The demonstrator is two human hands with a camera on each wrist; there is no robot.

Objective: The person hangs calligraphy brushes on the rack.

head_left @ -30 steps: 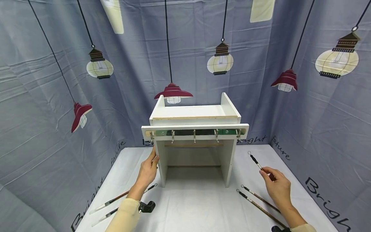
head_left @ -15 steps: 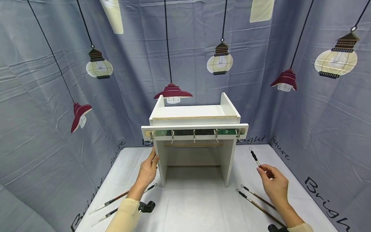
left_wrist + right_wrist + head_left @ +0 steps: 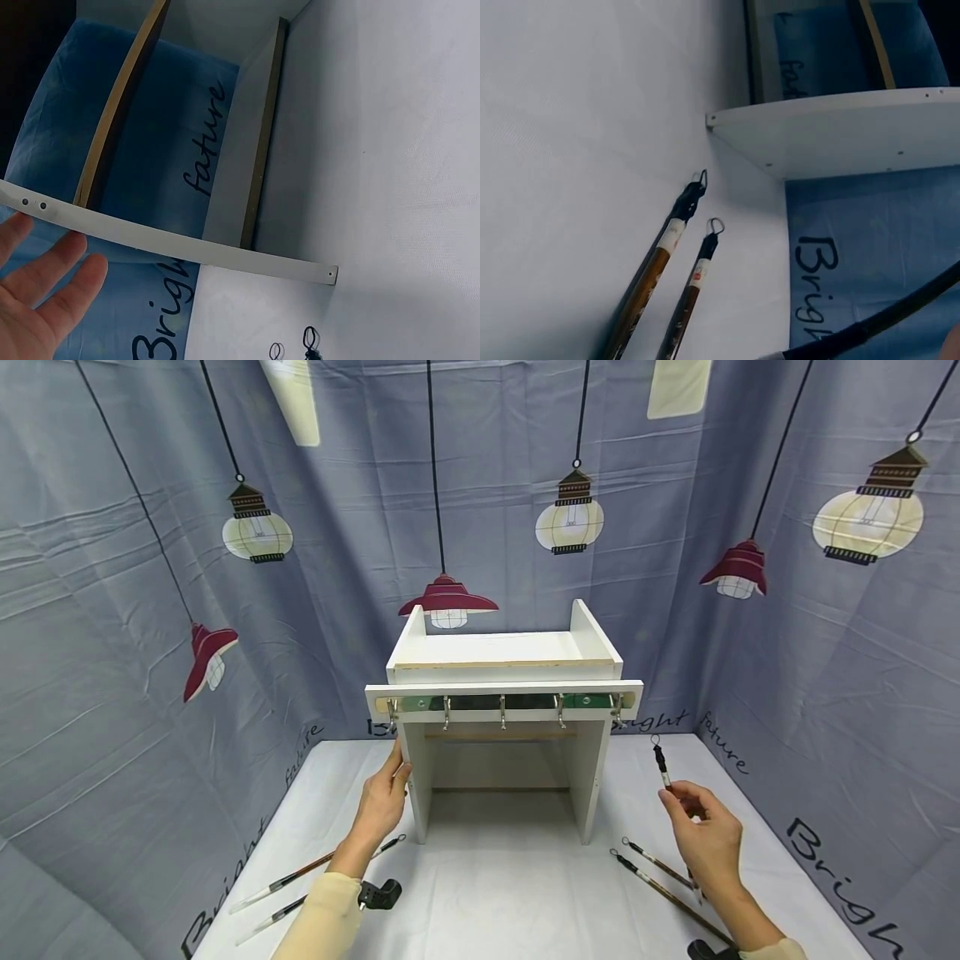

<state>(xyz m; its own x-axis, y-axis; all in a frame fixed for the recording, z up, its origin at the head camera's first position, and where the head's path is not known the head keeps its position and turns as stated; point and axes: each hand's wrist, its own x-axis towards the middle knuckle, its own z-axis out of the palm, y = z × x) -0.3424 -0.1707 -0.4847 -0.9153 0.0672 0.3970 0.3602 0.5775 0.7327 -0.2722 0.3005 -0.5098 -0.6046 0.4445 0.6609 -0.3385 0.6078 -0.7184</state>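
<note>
My right hand (image 3: 707, 835) pinches a calligraphy brush (image 3: 662, 762) with its black looped end up. The lower part of this brush (image 3: 900, 311) crosses the right wrist view's corner. A white shelf unit (image 3: 510, 673) stands mid-table, with a row of metal hooks (image 3: 503, 713) along its front rail; nothing hangs from them. The right hand is to its right, apart from it. My left hand (image 3: 381, 797) rests on the unit's left side panel, and the left wrist view shows its extended fingers (image 3: 79, 289) at the panel edge.
Two brushes (image 3: 667, 893) lie on the white table (image 3: 510, 902) at right, loops toward the shelf. Two more brushes (image 3: 300, 870) lie at left, partly under the left forearm. Blue-grey curtains (image 3: 337, 568) enclose the table's back and sides.
My right hand has moved slightly left and forward, and the brush in it has turned more upright. The left hand and the shelf have stayed in place.
</note>
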